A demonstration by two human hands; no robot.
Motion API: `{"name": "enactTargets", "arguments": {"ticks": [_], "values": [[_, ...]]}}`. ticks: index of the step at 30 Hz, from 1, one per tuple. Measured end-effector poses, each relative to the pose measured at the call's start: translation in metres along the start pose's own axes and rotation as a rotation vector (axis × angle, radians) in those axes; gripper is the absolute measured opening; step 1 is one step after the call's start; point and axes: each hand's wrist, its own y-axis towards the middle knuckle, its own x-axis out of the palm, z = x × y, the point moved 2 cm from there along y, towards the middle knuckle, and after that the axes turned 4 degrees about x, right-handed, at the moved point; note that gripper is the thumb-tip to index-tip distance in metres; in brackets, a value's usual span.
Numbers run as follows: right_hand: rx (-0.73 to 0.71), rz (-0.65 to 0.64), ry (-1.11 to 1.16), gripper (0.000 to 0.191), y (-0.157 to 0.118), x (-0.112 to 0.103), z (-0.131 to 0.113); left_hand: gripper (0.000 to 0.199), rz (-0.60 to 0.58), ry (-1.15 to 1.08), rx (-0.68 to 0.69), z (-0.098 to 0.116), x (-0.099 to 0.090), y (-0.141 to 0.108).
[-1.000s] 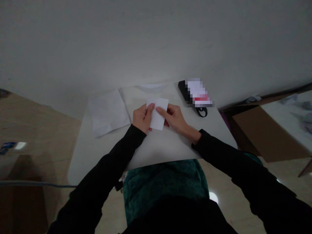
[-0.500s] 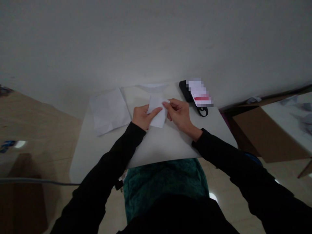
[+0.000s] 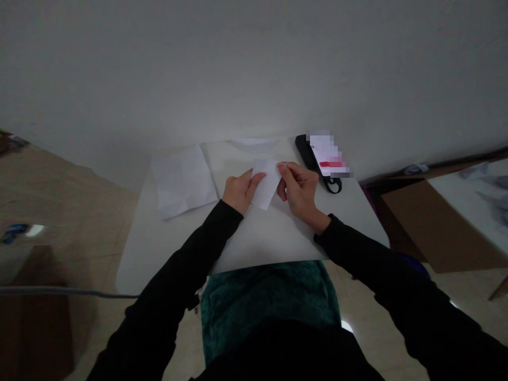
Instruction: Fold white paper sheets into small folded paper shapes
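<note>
A small white piece of paper, seemingly folded, is held between both hands above the white table. My left hand grips its left side, thumb lying on top and the other fingers hidden underneath. At the upper right corner, my right hand pinches the paper between thumb and index finger, with the remaining fingers curled. Larger white paper sheets lie to the left of my left hand, slightly creased.
The white table stands against a grey wall. At its back right lie a black case with a loop strap and a pixelated screen or card. Another table with crumpled white pieces stands right, beside brown cardboard. A cable runs at left.
Both hands and the small paper have shifted slightly right in view. The paper is tilted more, and its upper right corner is still pinched by my right hand.
</note>
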Motion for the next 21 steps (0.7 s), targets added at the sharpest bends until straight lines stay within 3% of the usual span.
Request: {"name": "enactTargets", "arguments": {"ticks": [5, 9, 11, 14, 16, 21], "values": [[-0.104, 0.037, -0.048, 0.036, -0.003, -0.004, -0.004, 0.041, -0.087, -0.211, -0.037, 0.001, 0.003, -0.003], [-0.050, 0.006, -0.055, 0.047, 0.001, -0.004, -0.001, 0.042, -0.041, -0.295, -0.155, -0.004, 0.006, -0.006], [0.028, -0.109, -0.025, 0.049, 0.002, -0.001, 0.004, 0.042, 0.025, -0.300, -0.196, -0.009, 0.008, -0.007], [0.157, -0.397, -0.049, 0.056, -0.002, 0.008, 0.012, 0.042, 0.128, -0.263, -0.213, -0.014, 0.008, -0.007], [0.186, -0.493, -0.096, 0.061, -0.007, 0.014, 0.013, 0.041, 0.169, -0.221, -0.201, -0.015, 0.006, -0.007], [0.136, -0.367, -0.036, 0.055, -0.013, 0.015, 0.007, 0.035, 0.170, -0.231, -0.203, -0.009, 0.003, -0.004]]}}
